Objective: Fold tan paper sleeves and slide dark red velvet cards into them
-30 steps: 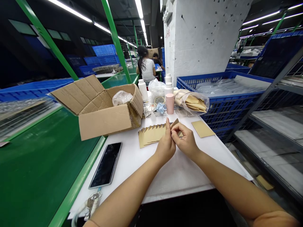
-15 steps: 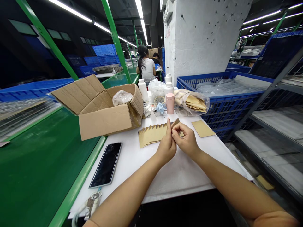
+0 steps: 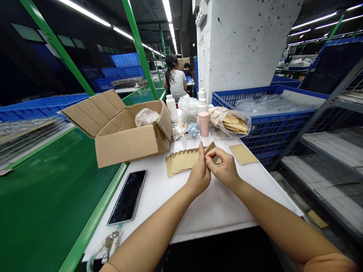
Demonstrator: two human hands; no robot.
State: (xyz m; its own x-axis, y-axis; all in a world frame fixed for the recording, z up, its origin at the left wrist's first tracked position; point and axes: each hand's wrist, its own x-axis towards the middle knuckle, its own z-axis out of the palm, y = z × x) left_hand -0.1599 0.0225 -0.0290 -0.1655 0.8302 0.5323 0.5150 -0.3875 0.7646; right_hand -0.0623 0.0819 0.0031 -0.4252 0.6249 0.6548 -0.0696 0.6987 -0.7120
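A fanned row of small brown paper envelopes (image 3: pixel 183 160) lies on the white table (image 3: pixel 215 207). My left hand (image 3: pixel 199 174) and my right hand (image 3: pixel 224 168) meet at the right end of that row. Both pinch one brown envelope (image 3: pixel 210 147), whose flap sticks up between the fingers. My left index finger points straight up along it. One flat brown envelope (image 3: pixel 243 154) lies apart to the right.
An open cardboard box (image 3: pixel 124 130) stands at the left, a phone (image 3: pixel 127 196) and keys (image 3: pixel 109 241) in front of it. White bottles, a pink cup (image 3: pixel 203 124) and a bag of envelopes (image 3: pixel 231 122) stand behind. Blue crate (image 3: pixel 272 113) right. Two people sit far back.
My hands have stayed at the same envelope. The fingers have shifted only very slightly.
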